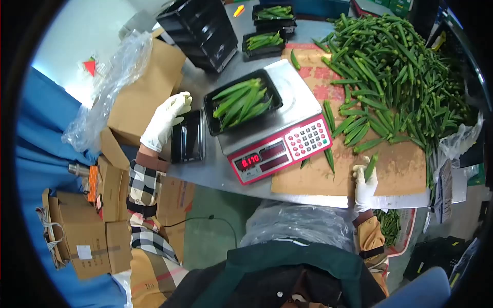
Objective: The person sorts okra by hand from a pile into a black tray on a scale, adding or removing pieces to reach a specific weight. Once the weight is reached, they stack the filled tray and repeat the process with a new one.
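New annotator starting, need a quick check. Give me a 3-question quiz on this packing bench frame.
1. True or false: the black tray on the scale is empty.
2. Which hand holds a single okra pod? A) left B) right C) neither
3. Fill in: as the camera sees it, the loose okra pile lies to the ___ of the scale.

Key:
1. False. It is filled with okra.
2. B, the right hand.
3. Right.
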`<move>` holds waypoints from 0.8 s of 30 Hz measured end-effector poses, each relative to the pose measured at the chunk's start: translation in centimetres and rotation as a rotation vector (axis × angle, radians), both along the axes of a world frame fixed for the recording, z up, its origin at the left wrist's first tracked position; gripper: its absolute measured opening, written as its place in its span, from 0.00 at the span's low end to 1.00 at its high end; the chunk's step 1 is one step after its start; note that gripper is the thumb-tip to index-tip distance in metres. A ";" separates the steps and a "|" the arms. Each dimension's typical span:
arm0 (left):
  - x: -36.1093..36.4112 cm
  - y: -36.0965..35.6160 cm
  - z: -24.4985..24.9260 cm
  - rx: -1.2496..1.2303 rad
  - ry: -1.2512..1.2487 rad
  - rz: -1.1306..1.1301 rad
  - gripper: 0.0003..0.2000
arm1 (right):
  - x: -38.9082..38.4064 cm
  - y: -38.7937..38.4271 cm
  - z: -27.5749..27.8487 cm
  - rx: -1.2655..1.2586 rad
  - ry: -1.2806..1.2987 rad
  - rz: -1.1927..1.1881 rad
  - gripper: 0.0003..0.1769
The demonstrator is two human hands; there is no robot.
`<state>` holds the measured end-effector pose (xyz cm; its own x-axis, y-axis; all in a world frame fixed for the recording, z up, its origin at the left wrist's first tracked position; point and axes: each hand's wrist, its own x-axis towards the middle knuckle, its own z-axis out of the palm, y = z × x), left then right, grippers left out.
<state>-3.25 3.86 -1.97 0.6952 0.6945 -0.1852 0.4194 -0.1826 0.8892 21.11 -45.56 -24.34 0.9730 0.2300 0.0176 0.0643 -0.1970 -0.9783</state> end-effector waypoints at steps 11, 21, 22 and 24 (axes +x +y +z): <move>0.6 -2.2 -3.5 -0.188 0.123 -0.013 0.23 | -1.5 -0.1 -1.8 -0.409 -0.467 0.022 0.25; 5.4 -3.4 -5.1 -0.343 0.129 -0.071 0.09 | -1.7 0.5 -0.5 -0.464 -0.520 0.020 0.25; 5.9 -3.5 -5.0 -0.317 0.126 -0.076 0.10 | -1.7 0.5 -0.4 -0.452 -0.519 0.016 0.24; 6.6 -4.1 -4.9 -0.268 0.123 -0.094 0.10 | -1.8 0.5 -0.1 -0.433 -0.515 0.001 0.22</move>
<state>3.36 -0.19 -6.84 0.7152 0.5432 -0.4397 0.5193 0.0080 0.8546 19.28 -45.08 -24.48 0.8647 0.3217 0.3857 0.5022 -0.5645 -0.6551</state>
